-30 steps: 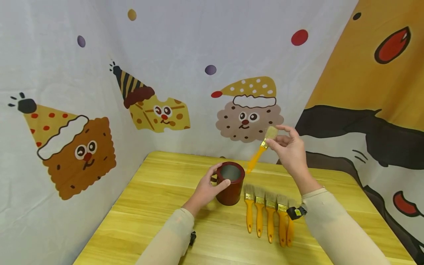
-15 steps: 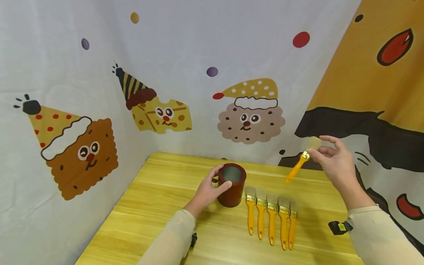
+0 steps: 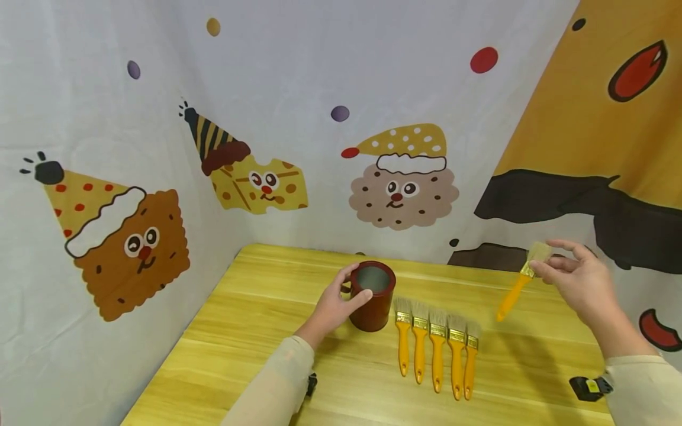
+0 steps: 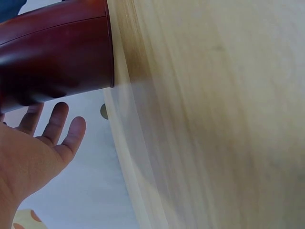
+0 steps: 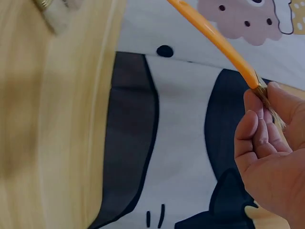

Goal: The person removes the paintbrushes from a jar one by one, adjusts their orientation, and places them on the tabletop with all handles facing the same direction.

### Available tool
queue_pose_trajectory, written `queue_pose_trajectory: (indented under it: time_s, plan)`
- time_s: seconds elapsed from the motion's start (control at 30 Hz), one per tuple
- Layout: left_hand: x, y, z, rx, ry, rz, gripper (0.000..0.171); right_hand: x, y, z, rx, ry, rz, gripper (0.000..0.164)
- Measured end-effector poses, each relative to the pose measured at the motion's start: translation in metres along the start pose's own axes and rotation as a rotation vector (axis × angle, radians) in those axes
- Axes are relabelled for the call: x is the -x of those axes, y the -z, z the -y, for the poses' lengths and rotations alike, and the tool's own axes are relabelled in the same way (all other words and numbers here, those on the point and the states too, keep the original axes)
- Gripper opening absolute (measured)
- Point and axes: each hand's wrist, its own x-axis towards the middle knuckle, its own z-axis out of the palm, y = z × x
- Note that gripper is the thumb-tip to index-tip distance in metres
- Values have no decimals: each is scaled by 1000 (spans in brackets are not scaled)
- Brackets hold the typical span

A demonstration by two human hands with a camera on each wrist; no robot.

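Note:
A dark red mug point(image 3: 373, 310) with a grey inside stands upright near the middle of the table. My left hand point(image 3: 333, 305) grips it from the left, thumb over the front near the rim and fingers round the far side by the handle. In the left wrist view the red wall of the mug fills the upper left corner. Out to the right, my right hand point(image 3: 583, 284) pinches a paintbrush point(image 3: 512, 297) between thumb and fingers at its bristle end. Its orange handle slants down and left, above the tabletop. In the right wrist view the metal band is partly hidden by the fingers.
Several paintbrushes point(image 3: 437, 352) with orange handles lie in a row right of the mug, bristles pointing away from me. The wooden table point(image 3: 256, 331) ends at a cartoon-printed cloth point(image 3: 298, 118) behind and on the left.
My right hand has carried the paintbrush from beside the mug to the right and lower, beyond the row of brushes. The left hand and mug have stayed in place.

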Motion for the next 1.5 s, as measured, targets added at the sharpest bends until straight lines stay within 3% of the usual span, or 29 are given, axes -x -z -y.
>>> queue_pose_trajectory:
  time_s: [0.33,0.6,0.83,1.17,1.3,1.5]
  plan:
    - [2,2,-2,-7,0,4,68,2,-13,-17,42,33,146,80]
    - [1,2,-3,-8,-4,10,69,2,-35,-40,25,-34,317,85]
    - [0,4,-6,-26,-2,1,71,4,-58,-57,-70,-99,435,85]
    - [-1,4,-6,-17,-9,14,69,16,-80,-78,-140,-198,525,83]
    - [-1,3,-5,-18,-5,10,70,19,-86,-82,-170,-201,554,82]
    - [-1,2,-5,-27,-2,6,71,23,-96,-90,-159,-251,579,80]
